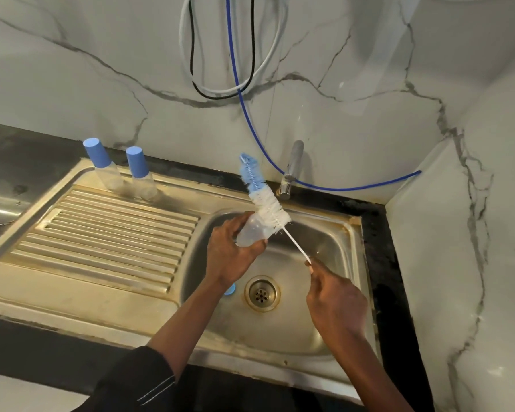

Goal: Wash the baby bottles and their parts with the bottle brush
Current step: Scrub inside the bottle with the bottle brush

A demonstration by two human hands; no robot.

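Two materials make up the work surface: a dark stone desk (27, 337), its front edge nearest the camera, and a steel sink unit set into it. The basin (327, 245) lies on the right with a round drain (261, 293) in its floor. The ribbed drainboard (116, 233) stretches away to the left. Pale marble-patterned walls (72, 69) with grey veins rise behind and to the right.

A dark sleeve (137, 379) covers the left forearm low in view. A small blue piece (230, 290) lies on the basin floor just left of the drain, partly hidden by the left wrist; what it is cannot be told. Farther back, two capped bottles (103, 165), clear with blue caps, stand upright side by side at the rear of the drainboard. A chrome tap (292, 171) stands behind the basin. A blue hose (250, 120) curves down the wall past the tap, and black and white cables (220, 90) loop higher up.

Over the basin, the left grip (232, 254) curls its fingers round a clear, uncapped baby bottle (254, 231), held tilted. The right grip (336, 301) pinches the end of the bottle brush (265, 203) by its thin white handle. The brush's lower white bristles lie against the bottle's upper end, and its blue tip points up toward the wall.
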